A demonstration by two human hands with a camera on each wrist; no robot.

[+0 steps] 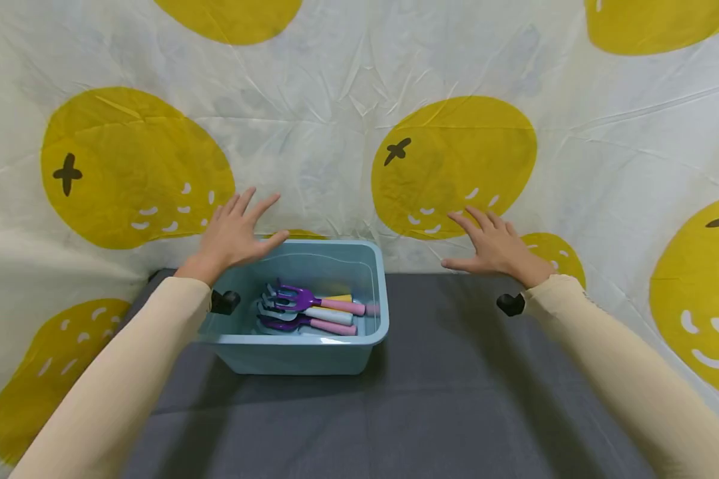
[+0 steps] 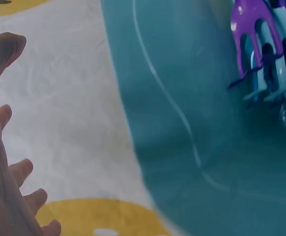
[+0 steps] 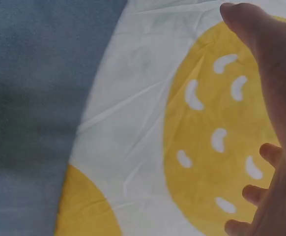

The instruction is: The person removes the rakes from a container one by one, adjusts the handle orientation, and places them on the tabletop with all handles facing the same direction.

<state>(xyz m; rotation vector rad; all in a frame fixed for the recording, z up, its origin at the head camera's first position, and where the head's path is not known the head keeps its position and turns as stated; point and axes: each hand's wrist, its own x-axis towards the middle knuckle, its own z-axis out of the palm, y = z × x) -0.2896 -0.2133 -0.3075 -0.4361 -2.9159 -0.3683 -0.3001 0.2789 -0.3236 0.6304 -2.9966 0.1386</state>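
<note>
Pale fabric [image 1: 323, 146] printed with yellow ovals forms the rear wall, above a dark cloth-covered surface [image 1: 431, 392]. At the left, my left hand [image 1: 230, 233] is spread wide, fingers extended and thumb apart, with hold of nothing; it is near the far-left corner of a blue bin [image 1: 296, 359], and the left wrist view shows a gap between fingers and rim. The bin sits upright on the surface, left of centre. I judge it to be light, fairly stiff plastic with a smooth, slightly slippery wall; the rolled rim, taken at both short sides, should give the surest hold and keep it level. Inside it lie several fork-like tools, heads left and handles right: a purple fork [image 1: 299, 299] with a pink handle [image 1: 343, 306] on top, a pale blue handle [image 1: 332, 316] and a yellow handle [image 1: 343, 297] among them. These look light and rigid; grasp by the handle, since the tines could snag. To the right, well apart from the bin, my right hand [image 1: 498, 249] is likewise spread and holds nothing.
</note>
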